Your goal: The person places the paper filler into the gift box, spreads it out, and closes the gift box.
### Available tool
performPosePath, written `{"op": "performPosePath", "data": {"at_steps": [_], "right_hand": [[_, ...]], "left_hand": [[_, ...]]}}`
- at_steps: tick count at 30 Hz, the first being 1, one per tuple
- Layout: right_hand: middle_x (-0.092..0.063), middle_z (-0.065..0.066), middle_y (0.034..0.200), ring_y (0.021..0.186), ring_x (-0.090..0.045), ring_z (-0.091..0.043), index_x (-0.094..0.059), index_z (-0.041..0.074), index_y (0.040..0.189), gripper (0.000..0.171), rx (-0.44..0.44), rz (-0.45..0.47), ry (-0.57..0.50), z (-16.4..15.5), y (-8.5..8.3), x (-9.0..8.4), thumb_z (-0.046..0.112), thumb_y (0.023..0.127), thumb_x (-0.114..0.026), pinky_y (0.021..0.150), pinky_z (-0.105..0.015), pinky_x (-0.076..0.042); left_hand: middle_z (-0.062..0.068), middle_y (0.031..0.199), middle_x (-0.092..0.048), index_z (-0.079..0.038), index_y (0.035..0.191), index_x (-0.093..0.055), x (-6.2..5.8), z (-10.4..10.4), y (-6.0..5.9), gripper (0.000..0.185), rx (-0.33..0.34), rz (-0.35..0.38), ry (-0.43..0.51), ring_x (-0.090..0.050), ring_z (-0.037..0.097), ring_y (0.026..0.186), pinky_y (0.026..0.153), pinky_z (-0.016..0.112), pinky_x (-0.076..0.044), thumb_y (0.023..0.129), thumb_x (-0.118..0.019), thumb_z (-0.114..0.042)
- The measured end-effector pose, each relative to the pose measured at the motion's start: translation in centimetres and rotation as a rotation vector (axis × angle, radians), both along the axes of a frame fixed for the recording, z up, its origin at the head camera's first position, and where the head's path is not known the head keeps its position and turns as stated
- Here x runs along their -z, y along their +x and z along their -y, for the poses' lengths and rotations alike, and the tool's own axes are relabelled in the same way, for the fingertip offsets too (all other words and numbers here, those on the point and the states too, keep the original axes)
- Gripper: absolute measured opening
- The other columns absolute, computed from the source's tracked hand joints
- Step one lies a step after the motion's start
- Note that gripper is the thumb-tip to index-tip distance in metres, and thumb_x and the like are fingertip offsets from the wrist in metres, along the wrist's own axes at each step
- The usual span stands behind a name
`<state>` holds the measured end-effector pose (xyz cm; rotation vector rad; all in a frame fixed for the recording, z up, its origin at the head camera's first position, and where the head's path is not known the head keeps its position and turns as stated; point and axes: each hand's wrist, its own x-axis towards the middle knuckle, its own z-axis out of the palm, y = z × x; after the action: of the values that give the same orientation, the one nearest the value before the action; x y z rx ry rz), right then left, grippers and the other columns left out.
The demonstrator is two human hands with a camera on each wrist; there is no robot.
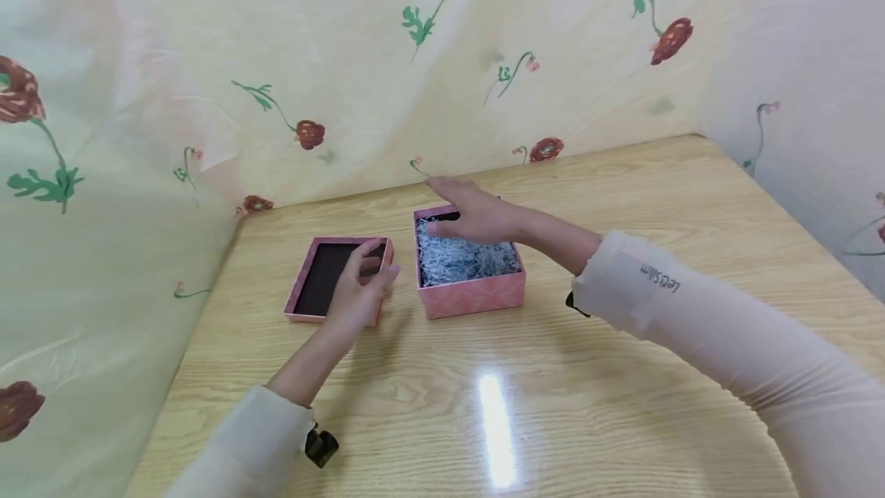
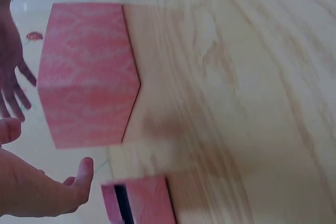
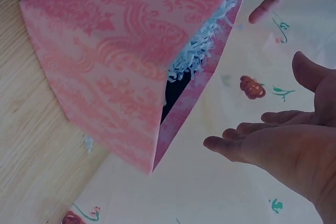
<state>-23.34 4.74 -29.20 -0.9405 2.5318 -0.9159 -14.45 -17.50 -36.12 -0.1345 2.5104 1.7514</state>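
Observation:
A pink patterned box [image 1: 477, 294] filled with pale shredded paper [image 1: 463, 260] stands on the wooden table. Its lid [image 1: 319, 283] lies upturned just to the left, dark inside. My left hand [image 1: 373, 260] rests with relaxed fingers on the lid's right edge, without curling round it. My right hand [image 1: 442, 210] hovers flat over the far part of the box, fingers straight, holding nothing. The left wrist view shows the box [image 2: 89, 72] from the side, the lid [image 2: 142, 200] below it and my left hand's thumb [image 2: 81, 174]. In the right wrist view the open palm [image 3: 278, 145] is beside the box [image 3: 115, 61].
A floral cloth [image 1: 346, 60] hangs close behind and to the left of the table [image 1: 622, 344]. A pale wall closes the right side. Bare wood stretches in front of the box, with a bright light reflection [image 1: 496, 429] on it.

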Motion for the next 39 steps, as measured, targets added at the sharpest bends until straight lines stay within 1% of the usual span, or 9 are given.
{"op": "performPosePath", "data": {"at_steps": [6,9,17,22,25,29,32,35,39], "right_hand": [[-0.01,-0.009,0.161,0.147,-0.006,-0.027,-0.009,0.01,0.155,0.078,-0.009,0.051,-0.046,1.1,0.4,0.1,0.036,0.098,-0.055,0.116,-0.047,-0.014],[-0.01,-0.007,0.161,0.147,-0.007,-0.026,-0.01,0.012,0.155,0.077,-0.004,0.08,-0.067,1.5,0.7,0.2,0.039,0.098,-0.054,0.116,-0.048,-0.015],[-0.012,-0.004,0.161,0.146,-0.011,-0.023,-0.009,0.019,0.156,0.076,0.004,0.217,-0.163,2.2,1.0,0.8,0.043,0.098,-0.052,0.114,-0.048,-0.02],[-0.019,-0.004,0.159,0.144,-0.02,-0.023,-0.011,0.024,0.155,0.076,0.011,0.32,-0.221,3.5,1.5,1.1,0.045,0.096,-0.054,0.112,-0.046,-0.028],[-0.02,-0.003,0.159,0.144,-0.022,-0.023,-0.011,0.024,0.155,0.076,0.013,0.356,-0.239,4.2,1.8,1.2,0.044,0.096,-0.054,0.111,-0.046,-0.029],[-0.02,-0.004,0.159,0.144,-0.023,-0.022,-0.012,0.023,0.156,0.075,0.021,0.357,-0.243,4.8,2.0,1.3,0.042,0.097,-0.054,0.111,-0.045,-0.029],[-0.023,-0.005,0.157,0.142,-0.026,-0.023,-0.013,0.022,0.155,0.076,0.02,0.356,-0.248,5.1,2.2,1.3,0.042,0.096,-0.056,0.111,-0.044,-0.03],[-0.025,-0.006,0.155,0.142,-0.027,-0.025,-0.014,0.021,0.155,0.077,0.002,0.381,-0.258,5.8,2.5,1.4,0.041,0.096,-0.057,0.11,-0.043,-0.031],[-0.021,-0.005,0.158,0.144,-0.021,-0.025,-0.012,0.019,0.155,0.077,-0.013,0.431,-0.258,7.0,3.3,1.7,0.04,0.096,-0.056,0.112,-0.045,-0.027]], "left_hand": [[0.017,0.141,-0.038,-0.018,0.148,-0.034,-0.8,1.9,-0.1,0.058,-0.062,0.03,0.0,-0.048,0.034,0.121,0.097,0.05,-0.045,0.097,-0.057,-0.032],[0.016,0.142,-0.038,-0.019,0.148,-0.034,-1.1,2.8,-0.2,0.057,-0.083,0.052,-0.002,-0.049,0.037,0.123,0.098,0.051,-0.044,0.097,-0.056,-0.034],[0.02,0.144,-0.036,-0.009,0.15,-0.025,-2.4,5.0,-0.9,0.063,-0.109,0.117,-0.023,-0.042,0.037,0.129,0.103,0.045,-0.041,0.1,-0.05,-0.037],[0.021,0.151,-0.031,-0.007,0.152,-0.019,-3.5,6.8,-1.5,0.072,-0.132,0.17,-0.053,-0.04,0.038,0.132,0.105,0.046,-0.039,0.099,-0.047,-0.046],[0.022,0.149,-0.031,-0.006,0.152,-0.018,-3.7,7.7,-1.8,0.075,-0.147,0.174,-0.065,-0.042,0.036,0.129,0.105,0.046,-0.038,0.098,-0.045,-0.049],[0.024,0.143,-0.035,-0.004,0.152,-0.017,-3.8,8.7,-2.0,0.077,-0.147,0.174,-0.135,-0.045,0.036,0.121,0.102,0.046,-0.04,0.098,-0.042,-0.053],[0.026,0.144,-0.035,-0.001,0.152,-0.016,-4.0,9.3,-1.9,0.08,-0.124,0.192,-0.221,-0.044,0.038,0.124,0.102,0.048,-0.04,0.097,-0.04,-0.055],[0.028,0.148,-0.029,0.002,0.151,-0.016,-4.2,10.2,-1.9,0.083,-0.07,0.238,-0.355,-0.035,0.042,0.132,0.105,0.053,-0.035,0.097,-0.037,-0.057],[0.031,0.149,-0.026,0.009,0.147,-0.022,-4.0,11.6,-2.2,0.087,0.018,0.304,-0.53,-0.031,0.047,0.132,0.103,0.059,-0.032,0.097,-0.032,-0.061]]}}
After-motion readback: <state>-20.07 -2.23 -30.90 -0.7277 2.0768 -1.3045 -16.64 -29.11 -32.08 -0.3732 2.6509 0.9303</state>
